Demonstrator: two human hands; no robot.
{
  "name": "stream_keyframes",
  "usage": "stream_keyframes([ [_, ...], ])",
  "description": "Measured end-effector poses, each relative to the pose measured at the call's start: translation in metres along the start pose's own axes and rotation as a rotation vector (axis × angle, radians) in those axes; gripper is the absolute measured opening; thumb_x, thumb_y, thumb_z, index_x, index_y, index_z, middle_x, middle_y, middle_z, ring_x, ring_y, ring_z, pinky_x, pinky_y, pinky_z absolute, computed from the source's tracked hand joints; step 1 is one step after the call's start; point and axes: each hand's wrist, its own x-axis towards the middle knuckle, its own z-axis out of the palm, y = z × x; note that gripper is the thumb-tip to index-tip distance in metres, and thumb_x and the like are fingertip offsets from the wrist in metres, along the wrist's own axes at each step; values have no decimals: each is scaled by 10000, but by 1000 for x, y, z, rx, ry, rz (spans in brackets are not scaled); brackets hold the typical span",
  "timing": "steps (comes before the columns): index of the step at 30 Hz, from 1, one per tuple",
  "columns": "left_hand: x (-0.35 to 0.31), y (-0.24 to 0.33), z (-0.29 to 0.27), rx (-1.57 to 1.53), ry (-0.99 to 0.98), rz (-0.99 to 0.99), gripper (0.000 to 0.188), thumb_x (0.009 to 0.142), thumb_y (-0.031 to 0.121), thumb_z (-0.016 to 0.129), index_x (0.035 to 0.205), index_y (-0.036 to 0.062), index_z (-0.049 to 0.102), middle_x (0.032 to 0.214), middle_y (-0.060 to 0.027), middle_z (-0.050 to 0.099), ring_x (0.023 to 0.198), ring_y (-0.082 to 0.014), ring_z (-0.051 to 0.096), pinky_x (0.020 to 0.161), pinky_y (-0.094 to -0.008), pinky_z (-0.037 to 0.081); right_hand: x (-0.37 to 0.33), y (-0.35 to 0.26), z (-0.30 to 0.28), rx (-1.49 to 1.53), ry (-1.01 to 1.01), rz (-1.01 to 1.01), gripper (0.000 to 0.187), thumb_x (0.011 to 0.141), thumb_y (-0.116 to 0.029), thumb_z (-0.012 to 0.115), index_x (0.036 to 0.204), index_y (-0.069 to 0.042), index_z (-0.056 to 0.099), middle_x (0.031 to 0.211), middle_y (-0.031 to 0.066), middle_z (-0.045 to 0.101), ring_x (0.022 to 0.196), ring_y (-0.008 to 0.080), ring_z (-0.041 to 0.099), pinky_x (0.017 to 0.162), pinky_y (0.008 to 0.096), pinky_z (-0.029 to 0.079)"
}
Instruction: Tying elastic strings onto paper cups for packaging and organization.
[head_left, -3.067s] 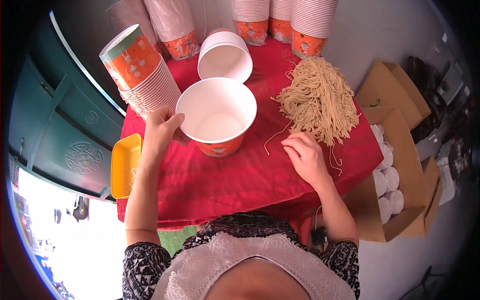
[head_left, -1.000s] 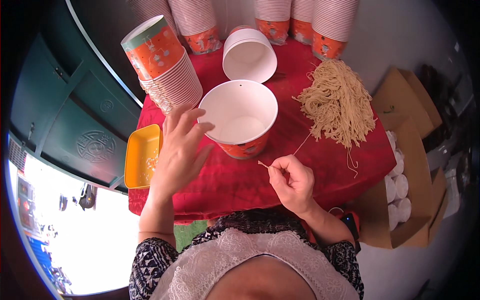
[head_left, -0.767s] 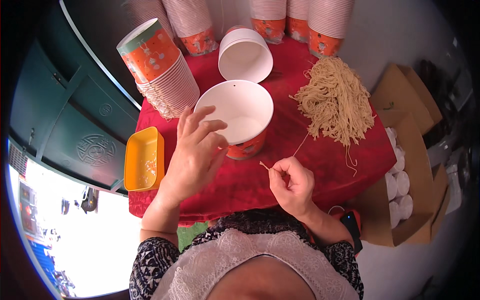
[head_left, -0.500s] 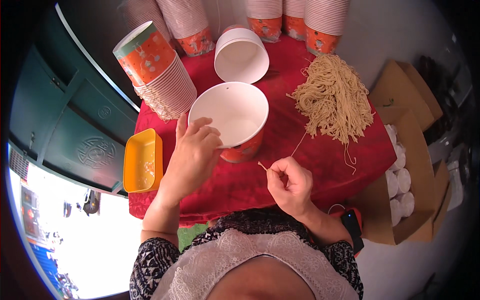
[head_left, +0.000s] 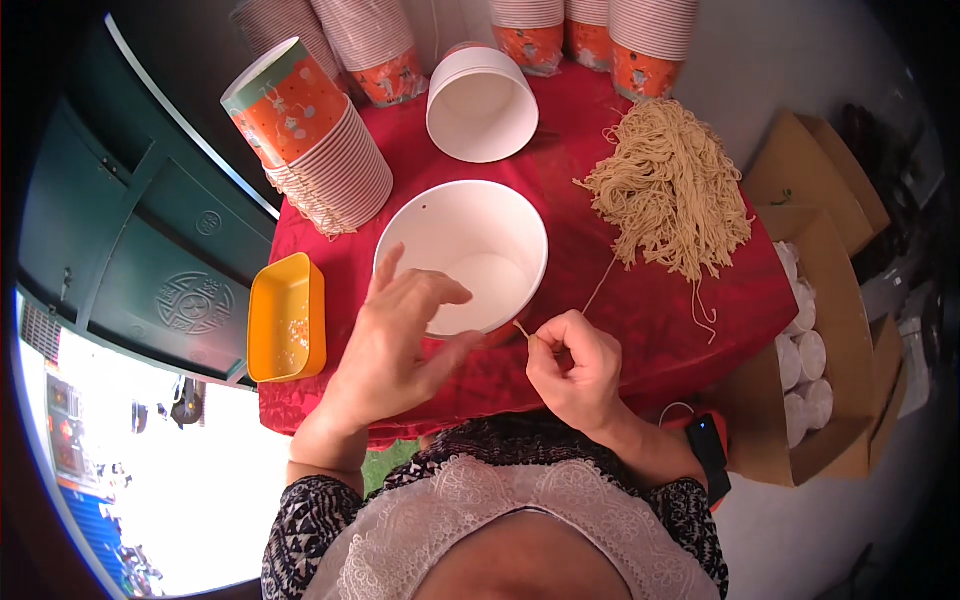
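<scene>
Bucket and cord at the front of a desk (head_left: 560, 165) spread with red cloth, as I see them from my distant post. Compared with half a second ago, the white-lined bucket (head_left: 455, 235) has been drawn nearer to the person's body and turned, so that the small hole (head_left: 424, 207) near its rim now lies at the upper left instead of at the far side; less of its orange outer wall shows. The left hand (head_left: 390, 345) has come across the bucket's near-left rim, its fingers released and parted, with the thumb outside and the others over the opening; I cannot tell whether they touch the rim. The right hand (head_left: 575, 365) has barely shifted: its fingers are clenched on the end of a cord (head_left: 598, 288), just beside the bucket's near-right edge. That cord runs back to a tan heap of cord (head_left: 675, 190) on the right of the desk. Behind the bucket, and now set apart from it by bare cloth, is a tipped bucket (head_left: 483, 105) with its mouth toward the person. A leaning stack of buckets (head_left: 330, 150) bounds the far left, with a yellow tray (head_left: 262, 320) nearer. Upright wrapped stacks (head_left: 655, 40) line the back; an open carton (head_left: 765, 425) holding white round pieces (head_left: 812, 355) stands at the right.
</scene>
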Motion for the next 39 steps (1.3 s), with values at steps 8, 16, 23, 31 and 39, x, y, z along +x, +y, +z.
stream_keyframes([
  [8,-5,-12,-8,6,76,-40,238,773,12,723,983,53,618,907,-81,663,846,-275,650,1151,-581,262,1,1,4,-17,-1,-50,178,755,101,665,760,-19,534,635,58,559,508,143,555,448,275,419],
  [16,-3,-15,-6,-4,30,-32,191,819,10,684,996,48,621,918,-84,668,880,-281,656,1145,-576,279,2,3,8,-26,-5,-39,183,752,101,667,757,-17,528,631,57,555,504,144,549,447,277,415],
  [23,21,-14,-7,-82,-213,17,276,852,26,633,1128,27,638,1022,-132,670,1015,-347,622,1088,-545,345,7,4,14,-7,-5,-23,176,755,99,665,765,-16,532,633,60,557,500,140,536,448,282,403],
  [31,41,-28,1,-157,-442,177,235,870,52,636,1100,13,658,1003,-135,666,971,-347,585,919,-457,417,11,7,18,23,-4,-29,158,770,93,664,793,-13,550,643,66,568,505,146,536,452,288,399],
  [39,46,-30,4,-217,-442,120,93,857,87,621,820,3,631,772,-180,646,823,-372,619,816,-443,460,10,13,19,-7,5,-61,151,781,68,694,830,-17,578,659,71,590,500,161,536,444,297,391],
])
